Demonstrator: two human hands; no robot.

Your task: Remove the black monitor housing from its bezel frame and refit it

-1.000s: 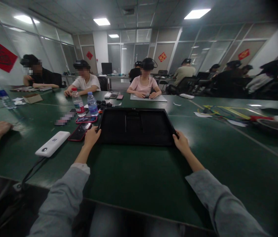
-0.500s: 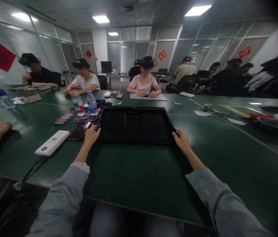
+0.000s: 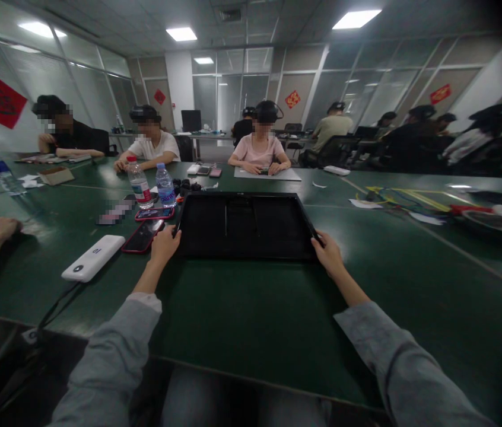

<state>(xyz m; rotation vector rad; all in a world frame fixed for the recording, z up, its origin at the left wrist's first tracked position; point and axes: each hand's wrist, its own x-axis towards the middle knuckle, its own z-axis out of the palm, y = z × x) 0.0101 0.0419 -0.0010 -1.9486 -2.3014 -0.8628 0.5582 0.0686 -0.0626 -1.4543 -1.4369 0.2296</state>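
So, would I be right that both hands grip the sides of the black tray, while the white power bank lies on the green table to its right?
No: the head view shows the white power bank on the green table to the left of the black tray. The left hand and right hand do grip the tray's sides.
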